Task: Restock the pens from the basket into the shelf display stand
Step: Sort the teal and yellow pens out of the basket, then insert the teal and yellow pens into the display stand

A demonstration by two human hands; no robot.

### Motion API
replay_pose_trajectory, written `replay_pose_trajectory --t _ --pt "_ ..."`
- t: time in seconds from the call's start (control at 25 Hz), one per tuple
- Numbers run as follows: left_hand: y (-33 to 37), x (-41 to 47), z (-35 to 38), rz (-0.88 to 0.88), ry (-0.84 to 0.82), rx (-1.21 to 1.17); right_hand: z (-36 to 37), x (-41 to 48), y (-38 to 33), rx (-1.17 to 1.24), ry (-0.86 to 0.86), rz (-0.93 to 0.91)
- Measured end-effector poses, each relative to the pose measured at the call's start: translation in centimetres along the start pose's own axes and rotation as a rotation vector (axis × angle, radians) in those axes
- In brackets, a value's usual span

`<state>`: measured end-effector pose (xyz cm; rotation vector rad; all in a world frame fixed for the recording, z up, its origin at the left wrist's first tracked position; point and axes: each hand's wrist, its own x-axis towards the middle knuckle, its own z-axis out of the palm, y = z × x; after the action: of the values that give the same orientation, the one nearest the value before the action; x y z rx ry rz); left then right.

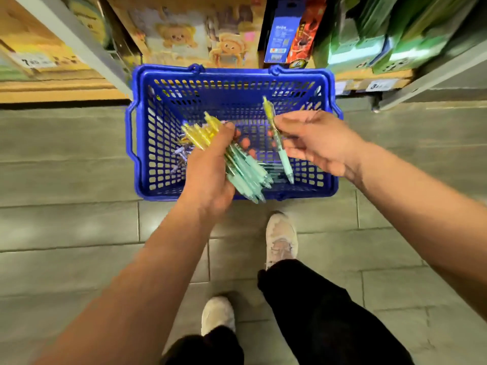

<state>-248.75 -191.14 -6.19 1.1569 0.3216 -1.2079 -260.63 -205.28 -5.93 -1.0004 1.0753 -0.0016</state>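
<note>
A blue plastic basket (326, 143) stands on the floor in front of a shelf. Above it my left hand (210, 169) grips a bundle of pens (245, 169) with yellow tops and mint-green barrels. A single pen (279, 146) of the same kind is pinched in my right hand (316, 140), yellow end up and tip pointing down into the basket. More pens (181, 154), purplish ones, lie on the basket floor at the left, partly hidden by my left hand. No display stand is in view.
Low shelves (79, 85) run along the top with boxed goods, among them bear-printed boxes (184, 38), a blue pack (283, 35) and green packs (382, 35). Price tags (379, 85) sit on the shelf edge. My feet in pale shoes (280, 238) stand on grey floor tiles.
</note>
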Motion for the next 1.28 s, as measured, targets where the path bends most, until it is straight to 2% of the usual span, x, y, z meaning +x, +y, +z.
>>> replay_pose_trajectory --t 0.12,0.28,0.48,0.72,0.96,1.28 --pt "4.7 -6.9 1.6 0.019 -0.029 0.151 2.8 -7.9 -4.2 0.062 -0.029 0.024" --pt "10.9 -18.2 4.0 0.001 -0.047 0.217 7.4 -19.8 -10.3 0.12 -0.048 0.005" --pt "18.5 -34.7 7.4 -0.055 -0.131 0.199 12.1 -37.2 -17.0 0.097 0.026 -0.032" --pt "24.4 -49.5 11.1 -0.083 -0.242 0.316 14.5 -52.3 -22.4 0.18 0.135 -0.14" --pt "26.7 -55.7 14.2 -0.089 -0.32 0.414 13.0 -59.6 -26.5 0.263 0.142 -0.262" --pt "28.9 -54.4 23.2 0.012 -0.335 0.497 9.1 -59.1 -32.4 0.209 0.075 -0.369"
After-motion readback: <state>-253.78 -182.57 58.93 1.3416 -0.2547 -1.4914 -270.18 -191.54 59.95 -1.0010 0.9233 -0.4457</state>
